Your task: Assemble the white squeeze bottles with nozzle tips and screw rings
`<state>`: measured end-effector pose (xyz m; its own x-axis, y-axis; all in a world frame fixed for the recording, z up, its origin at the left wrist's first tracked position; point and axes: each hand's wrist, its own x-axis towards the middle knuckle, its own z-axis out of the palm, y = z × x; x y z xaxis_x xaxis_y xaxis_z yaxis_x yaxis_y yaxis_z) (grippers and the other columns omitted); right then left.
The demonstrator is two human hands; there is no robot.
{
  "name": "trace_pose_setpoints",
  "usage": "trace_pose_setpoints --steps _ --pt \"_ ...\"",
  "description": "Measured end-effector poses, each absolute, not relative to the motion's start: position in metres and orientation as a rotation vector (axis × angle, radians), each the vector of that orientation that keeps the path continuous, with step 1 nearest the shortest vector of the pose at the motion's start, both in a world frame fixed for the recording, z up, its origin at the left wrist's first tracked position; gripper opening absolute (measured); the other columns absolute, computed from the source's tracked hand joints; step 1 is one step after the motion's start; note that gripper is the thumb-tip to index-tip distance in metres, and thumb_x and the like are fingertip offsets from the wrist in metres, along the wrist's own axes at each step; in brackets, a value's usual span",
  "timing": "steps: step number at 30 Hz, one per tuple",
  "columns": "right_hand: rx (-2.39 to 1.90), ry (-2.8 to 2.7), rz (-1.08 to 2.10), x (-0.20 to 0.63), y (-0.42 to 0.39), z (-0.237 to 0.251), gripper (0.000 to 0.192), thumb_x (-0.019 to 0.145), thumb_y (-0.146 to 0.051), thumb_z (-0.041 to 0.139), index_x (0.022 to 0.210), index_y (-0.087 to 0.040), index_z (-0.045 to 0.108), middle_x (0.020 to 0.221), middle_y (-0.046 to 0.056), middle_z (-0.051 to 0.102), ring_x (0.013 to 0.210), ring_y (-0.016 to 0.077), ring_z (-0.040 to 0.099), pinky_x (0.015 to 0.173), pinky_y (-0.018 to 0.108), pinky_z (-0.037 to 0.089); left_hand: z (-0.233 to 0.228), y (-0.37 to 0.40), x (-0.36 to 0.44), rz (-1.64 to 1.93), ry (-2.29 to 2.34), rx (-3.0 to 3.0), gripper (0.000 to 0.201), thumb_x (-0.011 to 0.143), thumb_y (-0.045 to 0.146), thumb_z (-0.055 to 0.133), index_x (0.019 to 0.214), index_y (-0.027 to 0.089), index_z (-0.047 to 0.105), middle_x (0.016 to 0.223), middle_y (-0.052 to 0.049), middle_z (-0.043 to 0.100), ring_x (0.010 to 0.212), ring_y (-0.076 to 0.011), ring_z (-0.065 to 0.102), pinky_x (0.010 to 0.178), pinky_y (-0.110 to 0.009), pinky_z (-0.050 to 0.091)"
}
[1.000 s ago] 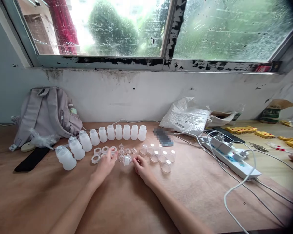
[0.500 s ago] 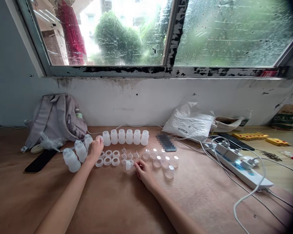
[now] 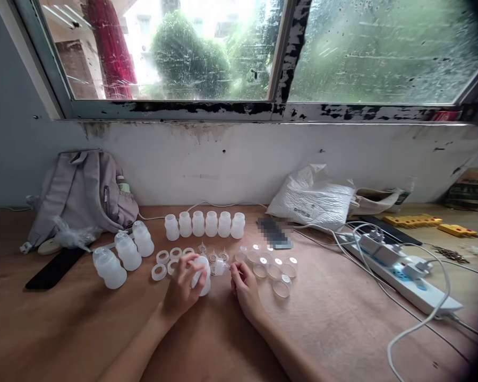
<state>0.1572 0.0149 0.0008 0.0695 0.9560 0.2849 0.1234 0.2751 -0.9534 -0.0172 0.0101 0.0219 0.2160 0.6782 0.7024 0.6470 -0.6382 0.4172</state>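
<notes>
My left hand [image 3: 182, 286] is wrapped round a white translucent baby bottle [image 3: 203, 284] just above the table. Close by on its right, my right hand [image 3: 245, 289] pinches a clear ribbed bottle ring with a narrow teat-like tip [image 3: 220, 267]. The bottle and this piece are apart. Behind my left hand lie several white rings [image 3: 159, 272], partly hidden by the fingers. Several clear teats [image 3: 202, 247] rest beyond the two hands. To the right of my right hand are several clear dome caps [image 3: 281, 286].
Several white bottles [image 3: 198, 224] stand in a row at the back. Three capped bottles [image 3: 110, 268] stand at left, near a black phone [image 3: 54, 269] and a backpack [image 3: 82, 193]. A blurred-out phone [image 3: 274, 233], a silver bag [image 3: 310, 199] and a power strip [image 3: 406, 281] with cables occupy the right.
My left hand has come from the left end of the bottle row towards me and right, bringing a bottle. My right hand keeps its pinch on the ribbed piece, nearly in place.
</notes>
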Motion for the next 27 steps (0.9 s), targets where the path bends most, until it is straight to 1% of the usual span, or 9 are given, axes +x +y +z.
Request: trace_pose_setpoints --steps 2,5,6,7,10,12,16,20,27 --pt "-1.110 -1.279 0.956 0.157 0.015 0.004 0.024 0.082 -0.044 0.041 0.074 -0.021 0.045 0.049 -0.007 0.037 0.039 0.0087 0.036 0.036 0.020 0.029 0.008 0.012 -0.013 1.311 1.206 2.348 0.021 0.078 0.023 0.051 0.099 0.022 0.047 0.113 -0.009 0.045 0.106 -0.0205 0.046 0.089 -0.036 0.039" --pt "-1.065 -1.249 0.982 0.158 0.015 0.008 0.022 0.081 -0.042 0.045 0.079 -0.021 0.046 0.055 -0.005 0.042 0.045 0.0099 0.042 0.040 0.021 0.036 -0.004 0.013 -0.007 1.238 1.193 2.077 0.061 0.071 0.030 0.061 0.120 0.021 0.026 0.116 -0.012 0.047 0.105 -0.0223 0.048 0.088 -0.038 0.040" --pt "-1.047 -1.251 0.971 0.158 0.015 0.010 0.021 0.081 -0.041 0.046 0.081 -0.020 0.047 0.058 -0.003 0.044 0.048 0.0107 0.044 0.043 0.022 0.039 -0.005 0.012 -0.006 1.210 1.208 1.992 0.068 0.069 0.032 0.063 0.122 0.020 0.022 0.114 -0.012 0.048 0.102 -0.0222 0.050 0.086 -0.037 0.042" --pt "-1.029 -1.253 0.961 0.159 0.015 0.011 0.020 0.081 -0.040 0.046 0.082 -0.020 0.048 0.060 -0.002 0.045 0.051 0.0114 0.046 0.046 0.023 0.041 -0.005 0.012 -0.004 1.175 1.217 1.935 0.069 0.068 0.034 0.064 0.122 0.020 0.023 0.112 -0.011 0.050 0.098 -0.0220 0.052 0.084 -0.037 0.043" --pt "-1.001 -1.251 0.933 0.162 0.014 0.014 0.018 0.082 -0.038 0.046 0.084 -0.020 0.049 0.063 -0.001 0.047 0.056 0.0124 0.048 0.050 0.025 0.043 0.002 0.010 -0.002 1.110 1.220 1.934 0.052 0.069 0.035 0.061 0.114 0.022 0.038 0.104 -0.008 0.054 0.094 -0.0218 0.054 0.082 -0.035 0.043" --pt "-1.010 -1.268 0.907 0.164 0.014 0.017 0.018 0.083 -0.037 0.045 0.084 -0.020 0.049 0.062 -0.001 0.047 0.055 0.0122 0.048 0.050 0.025 0.043 0.007 0.008 -0.003 1.071 1.211 2.010 0.047 0.069 0.033 0.061 0.112 0.023 0.045 0.103 -0.007 0.054 0.094 -0.0224 0.053 0.082 -0.035 0.042" --pt "-1.055 -1.370 0.863 0.169 0.014 0.020 0.018 0.083 -0.037 0.046 0.082 -0.019 0.050 0.060 -0.002 0.046 0.051 0.0110 0.045 0.048 0.024 0.041 0.010 0.006 -0.006 1.007 1.228 2.022 0.054 0.064 0.030 0.064 0.114 0.026 0.044 0.104 -0.006 0.057 0.093 -0.0225 0.054 0.079 -0.033 0.044" --pt "-1.089 -1.410 0.862 0.171 0.015 0.020 0.020 0.083 -0.038 0.044 0.080 -0.019 0.050 0.059 -0.002 0.047 0.049 0.0105 0.045 0.047 0.023 0.039 0.010 0.005 -0.007 0.995 1.234 1.980 0.045 0.064 0.031 0.064 0.106 0.025 0.048 0.100 -0.003 0.059 0.088 -0.0201 0.056 0.075 -0.030 0.044" --pt "-1.144 -1.436 0.869 0.173 0.017 0.021 0.026 0.083 -0.043 0.044 0.070 -0.020 0.045 0.056 -0.003 0.042 0.047 0.0102 0.041 0.043 0.022 0.036 0.015 0.004 -0.007 0.993 1.250 1.968 0.045 0.065 0.033 0.063 0.106 0.025 0.048 0.100 -0.004 0.059 0.088 -0.0207 0.056 0.075 -0.031 0.045"
